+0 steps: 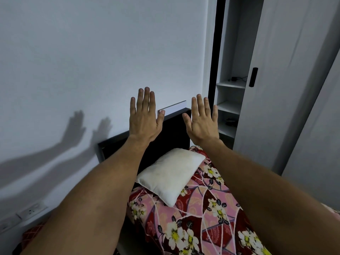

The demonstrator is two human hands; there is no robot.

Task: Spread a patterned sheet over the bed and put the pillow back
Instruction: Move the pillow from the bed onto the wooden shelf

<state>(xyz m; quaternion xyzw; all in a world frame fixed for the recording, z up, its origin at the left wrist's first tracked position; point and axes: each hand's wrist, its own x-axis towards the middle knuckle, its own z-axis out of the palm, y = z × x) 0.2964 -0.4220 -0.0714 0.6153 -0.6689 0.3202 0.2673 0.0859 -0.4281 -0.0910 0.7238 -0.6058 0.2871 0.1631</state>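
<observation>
A red and pink sheet [200,216] with white flowers covers the bed. A white pillow [173,173] lies on it at the head end, against the dark headboard [173,129]. My left hand [144,116] and my right hand [203,120] are both raised in the air above the headboard, backs toward me, fingers spread, holding nothing. Both forearms stretch out over the bed and hide part of the sheet.
A white wall [92,61] runs along the bed's left side, with sockets [31,211] low down. To the right stands a white wardrobe with open shelves [230,107] and a sliding door [287,80] with a black handle.
</observation>
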